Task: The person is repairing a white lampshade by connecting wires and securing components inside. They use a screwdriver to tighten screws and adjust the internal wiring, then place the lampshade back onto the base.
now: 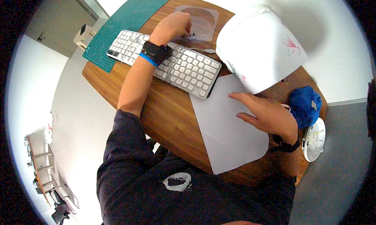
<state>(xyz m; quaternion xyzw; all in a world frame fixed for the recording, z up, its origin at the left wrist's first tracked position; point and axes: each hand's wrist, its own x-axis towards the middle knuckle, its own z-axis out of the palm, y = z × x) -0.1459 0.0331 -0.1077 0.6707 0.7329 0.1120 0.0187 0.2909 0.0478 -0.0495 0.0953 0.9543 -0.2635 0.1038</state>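
Observation:
My left hand (174,27) reaches across the white keyboard (192,70) to a shallow clear plastic tray (209,19) behind it. Small dark bits lie in the tray beside the fingers. Those fingers are closed in a pinch, and what they hold, if anything, is too small to make out. A thin cable is looped around the keyboard. My right hand (266,113) hovers or rests over a grey sheet (225,135), fingers apart and nothing in them. Just beyond it stands a large white rounded shade (260,45) with pink flowers.
A green cutting mat (129,13) covers the far left of the wooden table (168,119). At the right edge sit a bundled blue cloth (305,105) and a white round disc with wires (314,140). A white USB plug (210,51) lies between keyboard and shade.

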